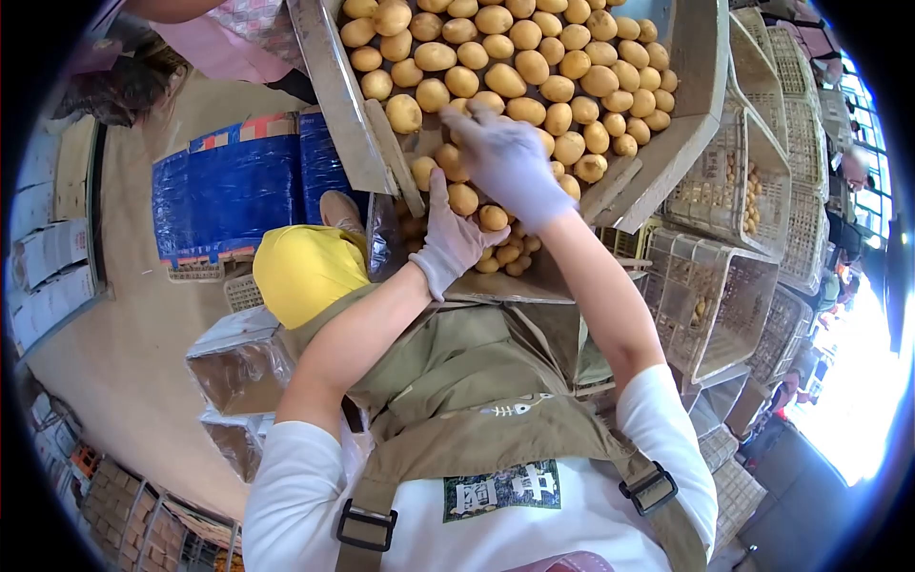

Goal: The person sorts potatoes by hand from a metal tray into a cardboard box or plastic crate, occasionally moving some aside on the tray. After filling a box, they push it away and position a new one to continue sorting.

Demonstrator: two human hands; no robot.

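Many round yellow-brown potatoes [507, 80] lie in a wooden-sided tray [335, 100] at the top centre. My right hand [510, 164], in a pale glove, reaches over them from the right, its fingers apart and blurred above the potatoes. Gloved too, my left hand [450, 234] is at the tray's near opening, thumb up and fingers apart, against a few potatoes [462, 198] there. More potatoes [510, 255] lie lower down, just below the opening, partly hidden by my hands.
Plastic crates [729, 181], some holding potatoes, are stacked on the right. A blue-wrapped stack [229, 191] and cardboard boxes [238, 367] stand on the left. Yellow cloth [310, 272] hangs beside my left arm. Part of another person in pink [224, 43] shows at the upper left.
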